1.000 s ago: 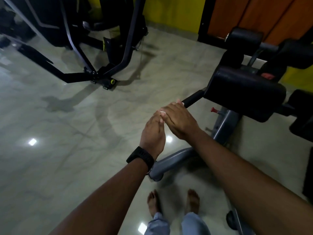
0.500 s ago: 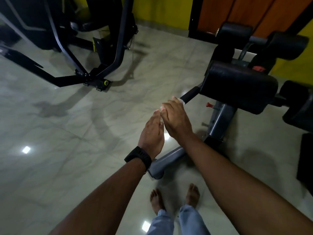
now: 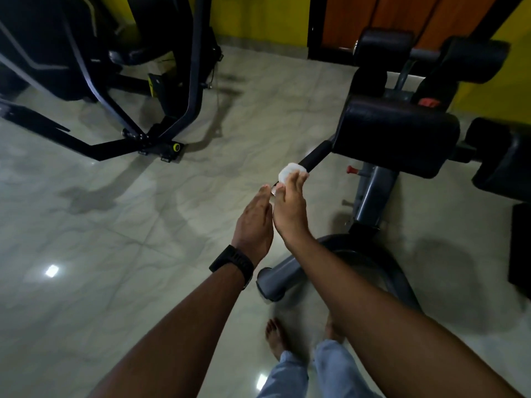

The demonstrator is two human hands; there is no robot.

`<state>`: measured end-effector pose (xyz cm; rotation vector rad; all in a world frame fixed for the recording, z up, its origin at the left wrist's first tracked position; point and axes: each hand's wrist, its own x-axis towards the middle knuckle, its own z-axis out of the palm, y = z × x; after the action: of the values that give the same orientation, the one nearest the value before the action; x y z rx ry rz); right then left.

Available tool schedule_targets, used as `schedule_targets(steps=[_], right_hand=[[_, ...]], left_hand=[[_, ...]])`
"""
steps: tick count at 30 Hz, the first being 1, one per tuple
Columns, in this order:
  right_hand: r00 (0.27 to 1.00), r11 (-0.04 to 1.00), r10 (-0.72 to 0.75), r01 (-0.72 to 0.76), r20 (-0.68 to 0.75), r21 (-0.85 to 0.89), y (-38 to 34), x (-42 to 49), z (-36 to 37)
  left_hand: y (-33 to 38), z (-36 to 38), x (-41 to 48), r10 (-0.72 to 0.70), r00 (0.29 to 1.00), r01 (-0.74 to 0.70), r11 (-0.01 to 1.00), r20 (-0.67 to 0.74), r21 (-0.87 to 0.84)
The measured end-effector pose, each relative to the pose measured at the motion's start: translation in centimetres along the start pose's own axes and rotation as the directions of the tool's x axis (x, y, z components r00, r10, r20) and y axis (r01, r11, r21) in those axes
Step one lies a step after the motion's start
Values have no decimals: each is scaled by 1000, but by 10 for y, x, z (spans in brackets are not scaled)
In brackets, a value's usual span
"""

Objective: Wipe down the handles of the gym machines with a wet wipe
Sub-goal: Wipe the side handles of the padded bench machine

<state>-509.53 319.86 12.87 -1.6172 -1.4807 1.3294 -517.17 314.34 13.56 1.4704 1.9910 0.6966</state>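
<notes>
right hand [image 3: 290, 209] pinches wet wipe [image 3: 290, 171] on handle [image 3: 316, 154] tip, left hand [image 3: 254, 222] flat, released; loose fingertip grip could drop wipe.

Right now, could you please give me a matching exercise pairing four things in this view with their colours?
Things:
1. wet wipe
2. wristwatch
3. knob
4. wall

Colours:
A. yellow
B. red
C. white
D. black

Pairs: 1-C; 2-D; 3-B; 4-A.
</notes>
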Motion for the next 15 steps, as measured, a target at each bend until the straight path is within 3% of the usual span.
schedule_targets(steps=[3, 8, 10, 15], right_hand=[[963, 917, 267, -240, -45, 317, -10, 10, 4], [892, 727, 451, -361, -9, 584, -17, 26, 3], [855, 669, 518, -410, 7, 619, -20, 36, 0], [850, 639, 523, -440, 63, 631, -16, 28, 3]], left_hand=[[-2, 3, 0, 16, 1000, -16, 1000, -18, -20], [0, 2, -1, 34, 999, -34, 999, -11, -2], [0, 1, -2, 35, 999, -35, 999, -6, 19], [1, 1, 0, 7, 1000, -7, 1000, 10, 31]])
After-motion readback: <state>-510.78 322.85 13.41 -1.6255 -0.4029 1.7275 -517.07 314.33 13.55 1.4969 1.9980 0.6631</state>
